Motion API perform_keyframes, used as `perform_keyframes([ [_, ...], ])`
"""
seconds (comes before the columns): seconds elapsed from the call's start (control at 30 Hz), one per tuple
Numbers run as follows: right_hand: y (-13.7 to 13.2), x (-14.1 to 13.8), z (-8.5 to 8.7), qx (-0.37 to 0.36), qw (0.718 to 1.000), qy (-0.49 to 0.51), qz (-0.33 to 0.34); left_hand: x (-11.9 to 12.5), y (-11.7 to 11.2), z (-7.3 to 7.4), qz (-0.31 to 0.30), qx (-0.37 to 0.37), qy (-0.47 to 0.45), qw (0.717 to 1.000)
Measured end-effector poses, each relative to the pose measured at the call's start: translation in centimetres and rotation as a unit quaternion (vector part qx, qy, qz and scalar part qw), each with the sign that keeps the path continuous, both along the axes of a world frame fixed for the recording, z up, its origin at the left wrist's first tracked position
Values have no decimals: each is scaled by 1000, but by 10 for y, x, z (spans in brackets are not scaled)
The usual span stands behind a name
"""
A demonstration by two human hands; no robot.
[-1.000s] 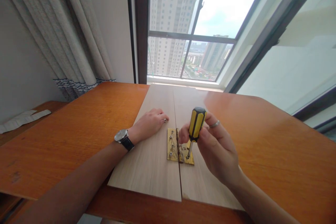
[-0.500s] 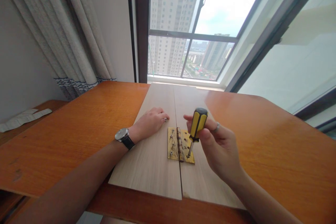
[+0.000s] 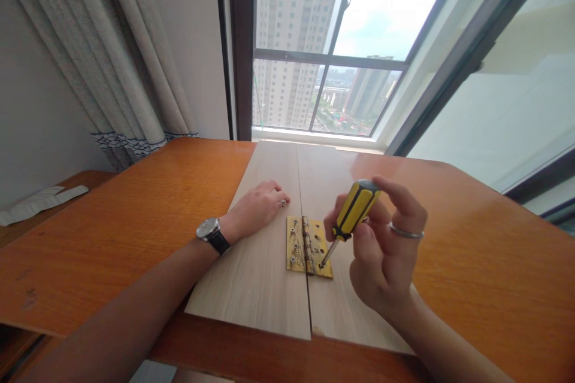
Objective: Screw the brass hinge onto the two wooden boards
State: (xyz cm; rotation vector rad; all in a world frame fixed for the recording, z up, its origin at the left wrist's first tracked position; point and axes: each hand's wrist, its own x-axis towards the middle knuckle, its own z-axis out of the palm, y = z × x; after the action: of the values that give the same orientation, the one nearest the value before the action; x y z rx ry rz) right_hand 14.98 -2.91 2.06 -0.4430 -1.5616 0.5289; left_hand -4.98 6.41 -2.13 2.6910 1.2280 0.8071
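Two pale wooden boards [image 3: 258,275] lie side by side on an orange wooden table [image 3: 135,233]. A brass hinge [image 3: 296,245] spans their seam. My right hand [image 3: 386,251] is closed round a yellow and black screwdriver [image 3: 354,209], tilted to the right, with its tip on a screw in the hinge's lower right leaf. My left hand [image 3: 256,209], with a wristwatch [image 3: 211,234] on the wrist, rests on the left board beside the hinge, fingers curled under; a small shiny item shows at its fingertips.
A large window [image 3: 323,48] rises behind the table, with grey curtains [image 3: 121,54] at the left. White strips [image 3: 36,202] lie on a lower ledge at the far left. The table's front edge runs just below the boards.
My right hand has shifted its grip and the screwdriver handle has tilted over to the right, tip still on the hinge screw. The left hand has stayed put.
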Motion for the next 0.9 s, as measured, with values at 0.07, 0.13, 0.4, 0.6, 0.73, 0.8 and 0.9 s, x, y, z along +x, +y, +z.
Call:
perform_keyframes([
  [0.07, 1, 2, -3, 42, 999, -31, -5, 0, 0, 1, -2, 0, 2, 1000],
  [0.13, 3, 6, -6, 50, 995, -82, -4, 0, 0, 1, -5, 1, 3, 1000],
  [0.4, 8, 10, -2, 43, 996, -74, 0, 0, 1, -1, -2, 6, 4, 1000],
  [0.6, 4, 9, 2, 7, 995, -91, 43, 0, -1, 0, 3, 38, 30, 999],
  [0.73, 2, 10, 3, -6, 997, -70, 33, -1, -4, 7, -2, 71, 16, 997],
  [0.8, 1, 10, 4, -19, 998, -61, 28, 0, -9, 13, -19, 73, -9, 997],
  [0.9, 1, 9, 6, -26, 998, -51, 27, 7, -21, 26, -78, 40, -61, 994],
])
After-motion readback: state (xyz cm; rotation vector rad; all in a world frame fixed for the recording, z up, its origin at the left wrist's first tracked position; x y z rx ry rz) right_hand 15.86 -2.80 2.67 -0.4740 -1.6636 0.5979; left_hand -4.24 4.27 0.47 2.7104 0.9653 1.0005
